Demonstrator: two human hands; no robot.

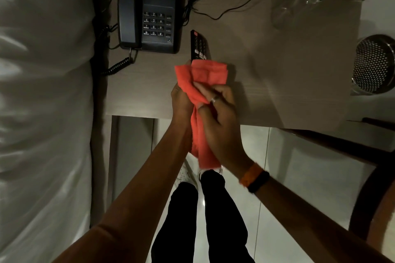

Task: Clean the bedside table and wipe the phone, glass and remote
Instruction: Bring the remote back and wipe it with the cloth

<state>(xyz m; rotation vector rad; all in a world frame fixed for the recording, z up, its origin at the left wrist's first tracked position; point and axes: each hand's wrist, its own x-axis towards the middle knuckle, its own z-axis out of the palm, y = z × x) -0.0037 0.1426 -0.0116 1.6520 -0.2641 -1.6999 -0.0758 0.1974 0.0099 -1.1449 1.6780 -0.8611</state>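
Both hands are up over the near edge of the desk (277, 83), wrapped around a red cloth (201, 83) with the remote (198, 46) poking out of the top of it. The left hand (181, 100) has its fingers curled shut around the lower end of the remote through the cloth, so the bottom half of the remote is hidden. The right hand (218, 117) is pinching a fold of the cloth between thumb and fingers (205, 89), with the rest of the cloth hanging down between the wrists. There's a ring on one right finger and an orange and black band (254, 177) on that wrist.

On the desk, the black phone (149, 8) sits at the far left, right by the bed (42, 92), with its curly cord (115, 66) dangling off the near left corner. A thin black cable (235, 7) snakes across the back. The glass (299, 2) is lying on its side at the far right, well apart from the phone. A perforated metal bin (374, 66) sits just past the right edge of the desk.
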